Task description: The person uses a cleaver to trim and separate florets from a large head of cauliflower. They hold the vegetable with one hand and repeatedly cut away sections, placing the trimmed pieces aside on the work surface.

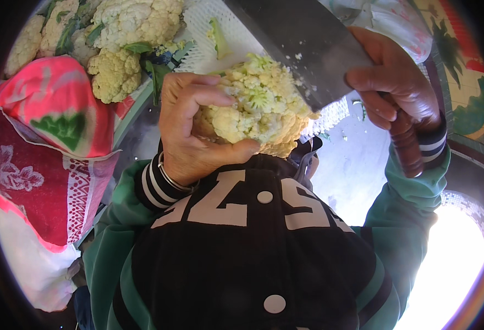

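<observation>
My left hand (pixel 196 128) grips a pale yellow head of cauliflower (pixel 242 119) from its left side, thumb along the near edge and fingers over the far edge. Greenish young florets show on the upper part of the head. In my right hand (pixel 394 78) is a cleaver (pixel 304 45) with a broad dark blade and a brown wooden handle (pixel 407 144). White crumbs cling to the blade. Its lower corner overlaps the right side of the cauliflower in view; whether it touches I cannot tell. The cauliflower is in front of my chest.
Several cauliflower heads (pixel 137 20) with leaves are heaped at the upper left. A pink and red patterned cloth (pixel 40 173) hangs at the left. White foam netting (pixel 203 45) lies beyond the cauliflower, with a leaf stalk (pixel 219 39) on it. A white plastic bag (pixel 390 29) is at the upper right.
</observation>
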`<state>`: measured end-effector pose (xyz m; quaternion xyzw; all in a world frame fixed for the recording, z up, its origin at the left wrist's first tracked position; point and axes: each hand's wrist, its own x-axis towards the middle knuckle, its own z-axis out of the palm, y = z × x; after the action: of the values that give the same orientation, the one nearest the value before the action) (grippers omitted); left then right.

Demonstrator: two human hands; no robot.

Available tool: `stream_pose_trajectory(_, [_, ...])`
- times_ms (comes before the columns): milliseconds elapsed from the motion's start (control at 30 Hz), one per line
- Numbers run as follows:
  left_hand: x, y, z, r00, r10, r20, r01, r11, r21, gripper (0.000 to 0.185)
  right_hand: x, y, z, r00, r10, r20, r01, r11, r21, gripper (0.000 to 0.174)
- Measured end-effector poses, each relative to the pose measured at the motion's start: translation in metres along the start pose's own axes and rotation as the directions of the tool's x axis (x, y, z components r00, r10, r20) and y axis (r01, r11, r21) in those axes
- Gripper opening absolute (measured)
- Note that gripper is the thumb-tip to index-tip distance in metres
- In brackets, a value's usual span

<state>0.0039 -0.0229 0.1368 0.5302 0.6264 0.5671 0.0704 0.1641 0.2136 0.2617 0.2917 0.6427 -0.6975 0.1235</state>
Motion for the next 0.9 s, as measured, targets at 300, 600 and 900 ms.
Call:
stream_pose_trajectory(300, [0.001,0.004,0.002,1.0,0.029,-0.005,-0.029,0.999,0.016,0.054,-0.016,-0.002,0.028,0.974,-0.149,-0.171,0.109,0.969,-0.222,0.06])
stream_pose_trajectory(600, [0.003,0.009,0.006,0.997,0.077,0.015,-0.078,0.997,0.003,0.053,-0.021,-0.006,0.062,0.876,-0.243,-0.416,0.108,0.94,-0.322,0.05])
stream_pose_trajectory(900, [0.001,0.007,0.007,0.999,0.051,0.019,-0.051,0.999,0.01,0.056,-0.026,-0.003,0.075,0.863,-0.213,-0.459,0.102,0.961,-0.256,0.057])
